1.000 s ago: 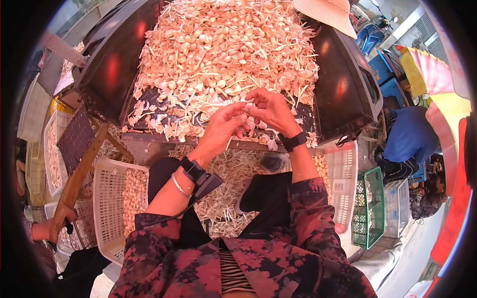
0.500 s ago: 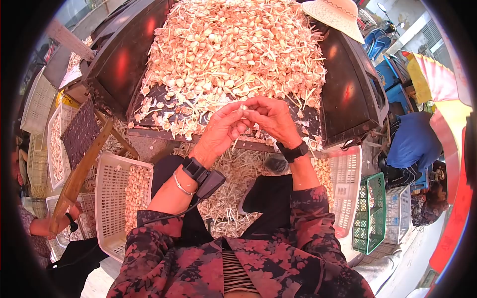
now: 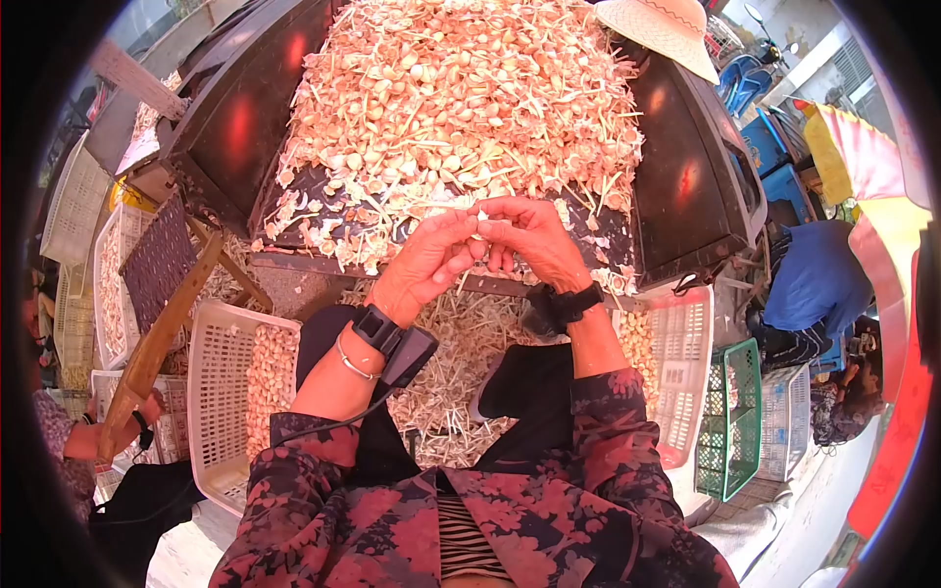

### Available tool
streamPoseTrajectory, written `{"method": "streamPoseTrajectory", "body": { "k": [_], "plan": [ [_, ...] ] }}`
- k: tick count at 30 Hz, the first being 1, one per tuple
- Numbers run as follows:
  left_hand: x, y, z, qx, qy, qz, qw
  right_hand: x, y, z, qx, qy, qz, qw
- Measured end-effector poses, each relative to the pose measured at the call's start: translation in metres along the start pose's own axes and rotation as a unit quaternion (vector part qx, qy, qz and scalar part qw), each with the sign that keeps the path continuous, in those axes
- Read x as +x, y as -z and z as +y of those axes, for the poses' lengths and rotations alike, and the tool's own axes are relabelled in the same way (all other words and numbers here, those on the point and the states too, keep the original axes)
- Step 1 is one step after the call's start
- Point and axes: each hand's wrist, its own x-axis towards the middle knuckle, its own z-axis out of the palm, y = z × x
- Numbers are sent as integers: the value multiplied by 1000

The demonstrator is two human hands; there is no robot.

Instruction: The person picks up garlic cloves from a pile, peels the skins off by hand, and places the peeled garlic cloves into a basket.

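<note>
My left hand (image 3: 429, 260) and my right hand (image 3: 534, 240) meet at the fingertips in front of my chest. Between them they pinch a small pale garlic clove (image 3: 481, 219), mostly covered by the fingers. Just beyond the hands a large heap of garlic cloves (image 3: 441, 108), mixed with dry stalks and papery skins, covers a dark-sided bed (image 3: 294, 265). Loose skins lie along its near edge, close under my fingers.
A white crate of cloves (image 3: 221, 392) stands at my left, another white crate (image 3: 681, 372) at my right, beside a green crate (image 3: 730, 416). Stalks and skins (image 3: 451, 382) cover the ground between my knees. A straw hat (image 3: 662, 29) rests on the bed's right side. A person's arm (image 3: 88, 441) shows far left.
My hands stay together at nearly the same place, with small finger shifts around the clove. The right wrist has turned slightly. At far left, the other person's hand has moved a little.
</note>
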Motion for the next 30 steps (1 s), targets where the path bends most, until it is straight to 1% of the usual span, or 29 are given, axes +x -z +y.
{"method": "streamPoseTrajectory", "body": {
  "k": [1,2,5,7,8,10,14,16,20,23,24,25,26,27,28,29,30],
  "plan": [
    [-1,0,0,0,13,9,1000,1,3,0,-14,1,-10,1000],
    [-1,0,-2,-8,5,16,1000,1,4,1,-27,3,-21,999],
    [2,1,-8,-22,-23,42,999,4,-1,6,-60,19,19,998],
    [3,1,-10,-21,-43,68,997,3,-3,5,-82,21,29,996],
    [4,5,-11,-14,-46,55,997,3,-4,4,-93,22,33,995],
    [5,10,-11,1,-52,27,998,2,-6,2,-55,13,34,998],
    [-3,3,-8,4,-57,21,998,2,-7,4,59,-21,18,998],
    [-6,4,-7,18,-66,24,997,4,-7,12,111,-17,30,993],
    [-8,5,-11,26,-54,74,995,13,-13,27,260,18,85,962],
    [-8,4,-22,32,-44,115,992,9,-30,3,280,50,77,956],
    [-6,6,-27,40,-46,121,991,6,-47,-15,240,70,89,964],
    [-7,5,-33,47,-43,126,990,2,-76,-39,212,80,78,971],
    [-14,1,-35,76,-62,97,990,0,-95,-54,182,91,69,977],
    [-12,3,-39,126,-38,93,987,0,-91,-49,175,88,74,978],
    [-7,7,-46,176,-15,88,980,-2,-153,-63,112,150,-42,981],
    [-5,8,-50,225,6,86,971,-1,-175,-66,-18,95,-137,986],
    [-10,3,-52,203,2,77,976,3,-198,-45,-170,211,-183,945]
  ]
}}
